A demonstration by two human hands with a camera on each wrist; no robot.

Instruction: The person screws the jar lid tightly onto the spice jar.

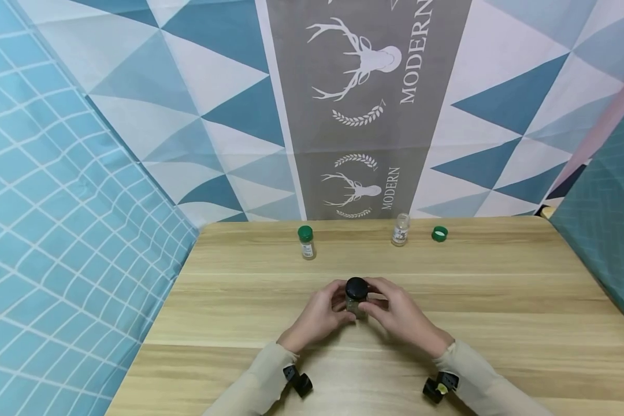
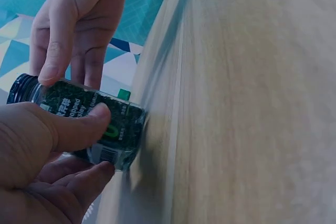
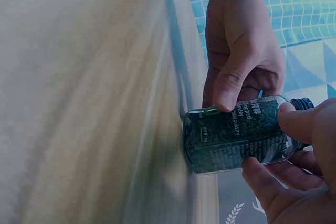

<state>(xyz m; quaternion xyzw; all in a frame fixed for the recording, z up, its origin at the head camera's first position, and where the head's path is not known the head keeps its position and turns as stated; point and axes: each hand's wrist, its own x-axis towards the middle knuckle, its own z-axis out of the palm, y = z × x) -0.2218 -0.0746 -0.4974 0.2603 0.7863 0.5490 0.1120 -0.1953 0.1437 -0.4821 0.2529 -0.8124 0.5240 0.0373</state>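
A clear glass jar (image 1: 355, 306) with a black lid (image 1: 356, 288) stands upright between both hands near the middle of the table. Its label reads "chopped parsley", and dark green flakes fill the body (image 2: 113, 124). My left hand (image 1: 316, 316) grips the lower body, thumb across the label and fingers round the other side. From the opposite side, my right hand (image 1: 404, 316) holds the jar too, its thumb (image 3: 295, 120) on the glass near the shoulder. In the wrist views the jar's base is right at the wooden tabletop.
Toward the back of the table (image 1: 229, 323) stands a small bottle with a green cap (image 1: 307, 245). Farther right are an uncapped glass bottle (image 1: 400, 232) and a loose green cap (image 1: 439, 233). Patterned cloth (image 1: 229, 115) hangs behind, with blue cloth (image 1: 57, 231) along the left.
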